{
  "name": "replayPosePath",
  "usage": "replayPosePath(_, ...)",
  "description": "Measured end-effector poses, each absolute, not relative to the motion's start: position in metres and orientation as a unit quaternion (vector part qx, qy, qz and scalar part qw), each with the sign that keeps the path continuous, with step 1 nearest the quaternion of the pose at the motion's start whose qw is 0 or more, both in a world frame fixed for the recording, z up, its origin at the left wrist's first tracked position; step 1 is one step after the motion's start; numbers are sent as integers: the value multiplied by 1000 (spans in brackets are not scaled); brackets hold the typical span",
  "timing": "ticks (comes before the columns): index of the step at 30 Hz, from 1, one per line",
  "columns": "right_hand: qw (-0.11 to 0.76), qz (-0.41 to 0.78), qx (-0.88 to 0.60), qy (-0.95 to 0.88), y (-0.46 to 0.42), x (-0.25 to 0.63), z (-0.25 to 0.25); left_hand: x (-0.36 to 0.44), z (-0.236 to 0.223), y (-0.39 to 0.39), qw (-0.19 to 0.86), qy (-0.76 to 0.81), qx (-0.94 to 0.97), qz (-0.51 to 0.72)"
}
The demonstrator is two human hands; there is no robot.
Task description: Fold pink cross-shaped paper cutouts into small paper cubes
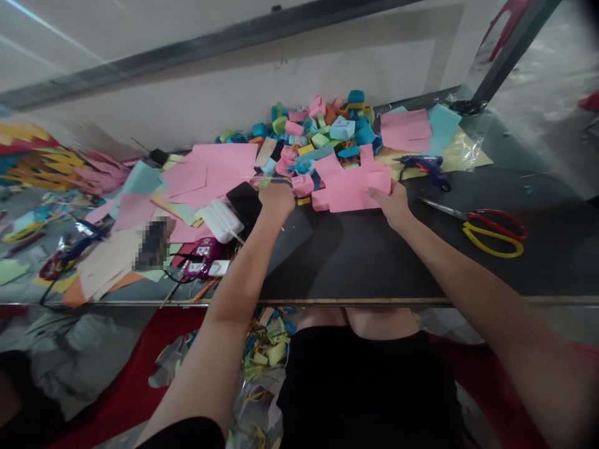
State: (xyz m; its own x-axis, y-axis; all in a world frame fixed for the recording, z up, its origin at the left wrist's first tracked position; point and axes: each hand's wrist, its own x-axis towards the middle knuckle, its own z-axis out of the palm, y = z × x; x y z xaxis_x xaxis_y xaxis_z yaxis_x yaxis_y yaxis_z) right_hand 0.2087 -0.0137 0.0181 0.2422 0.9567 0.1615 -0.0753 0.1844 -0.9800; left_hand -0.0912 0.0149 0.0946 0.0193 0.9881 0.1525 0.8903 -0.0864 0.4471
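Observation:
My right hand [394,204] grips the right edge of a pink paper cutout [352,191], with the thumb on top. Square flaps stick out from the cutout's sides. To the left, my left hand [277,198] is closed beside a small pink paper box [303,184]; what its fingers hold, if anything, is hidden. A thin strip of green and clear material shows just above its knuckles. Behind both hands lies a heap of small folded paper boxes [321,138] in blue, pink, green and yellow.
Scissors [491,229] with red and yellow handles and a blue glue gun [423,164] lie at right. Pink sheets [222,163], a white power adapter [219,221], a purple power strip [202,257] and another glue gun [82,240] are at left. Paper scraps [269,349] sit below the table.

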Motion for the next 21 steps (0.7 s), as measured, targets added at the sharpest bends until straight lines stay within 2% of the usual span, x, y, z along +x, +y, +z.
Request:
replayPosePath(2,629,435,-476,-434,-15,206,22,-80,116,3,45,744,637,197)
replayPosePath(4,637,457,-460,-417,-17,204,26,-63,128,-5,40,716,634,291)
replayPosePath(6,638,478,-444,-410,-19,203,30,-42,123,-6,114,636,655,392)
replayPosePath(9,633,485,-440,-412,-20,205,32,-11,88,2,284,520,634,497)
replayPosePath(13,621,480,-440,-437,-19,210,31,6,44,5,455,421,579,530)
replayPosePath(16,602,490,-440,-452,-17,211,30,1,37,-1,485,402,567,531)
replayPosePath(21,596,475,-442,-473,-18,210,31,-7,41,-8,460,434,543,553)
